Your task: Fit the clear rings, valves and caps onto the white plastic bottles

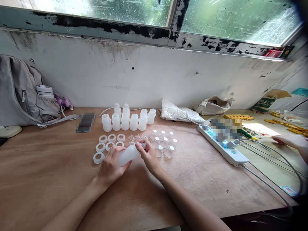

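Note:
My left hand (112, 165) is wrapped around a frosted white baby bottle (130, 155), tilted with its mouth toward the upper right. At that mouth my right hand (148, 155) pinches a small clear piece (142, 145), mostly covered by the fingers. Just beyond the hands lie several clear teats (131, 138). To their left are frosted screw rings (103, 139) laid out in rows, and on the right several clear round caps (168, 153), many showing a white dot. Behind these, more frosted bottles (125, 122) stand upright in rows.
A white power strip (223, 146) with cables lies on the right. A phone (86, 122), grey backpack (18, 93), white padded pouch (178, 112) and beige bag (214, 106) are along the back. Another person's hand (292, 141) reaches over the neighbouring table.

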{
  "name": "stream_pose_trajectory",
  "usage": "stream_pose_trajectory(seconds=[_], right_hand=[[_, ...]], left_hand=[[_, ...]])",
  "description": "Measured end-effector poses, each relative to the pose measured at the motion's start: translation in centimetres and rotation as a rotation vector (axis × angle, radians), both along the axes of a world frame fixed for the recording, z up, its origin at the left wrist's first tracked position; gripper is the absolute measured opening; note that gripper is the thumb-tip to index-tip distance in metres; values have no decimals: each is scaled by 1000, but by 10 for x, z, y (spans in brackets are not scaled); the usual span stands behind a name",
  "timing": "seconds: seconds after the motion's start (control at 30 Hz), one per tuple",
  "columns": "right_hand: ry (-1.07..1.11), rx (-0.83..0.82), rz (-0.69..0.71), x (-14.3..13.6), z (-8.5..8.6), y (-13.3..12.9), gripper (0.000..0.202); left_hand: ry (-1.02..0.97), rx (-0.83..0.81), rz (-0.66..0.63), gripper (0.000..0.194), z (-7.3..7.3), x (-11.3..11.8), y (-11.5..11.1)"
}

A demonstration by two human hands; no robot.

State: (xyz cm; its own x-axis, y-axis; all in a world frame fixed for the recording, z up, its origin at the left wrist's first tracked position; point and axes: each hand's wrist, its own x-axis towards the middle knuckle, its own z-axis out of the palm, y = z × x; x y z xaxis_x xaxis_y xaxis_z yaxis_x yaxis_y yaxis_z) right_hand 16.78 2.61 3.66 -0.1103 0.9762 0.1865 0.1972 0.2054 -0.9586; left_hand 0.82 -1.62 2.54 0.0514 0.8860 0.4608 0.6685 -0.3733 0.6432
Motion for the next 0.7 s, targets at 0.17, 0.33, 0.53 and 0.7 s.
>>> stream_pose_trajectory(seconds=[0.17, 0.33, 0.53, 0.7], right_hand=[[34, -23, -22, 0, -2, 0, 31], [26, -28, -13, 0, 1, -1, 32], [14, -5, 6, -1, 5, -3, 32], [30, -13, 36, 3, 3, -3, 31]], left_hand=[[-67, -43, -44, 37, 2, -1, 0], [-147, -136, -99, 39, 8, -5, 2], [-270, -340, -166, 34, 18, -7, 1], [-564, -648, -396, 34, 16, -3, 0]])
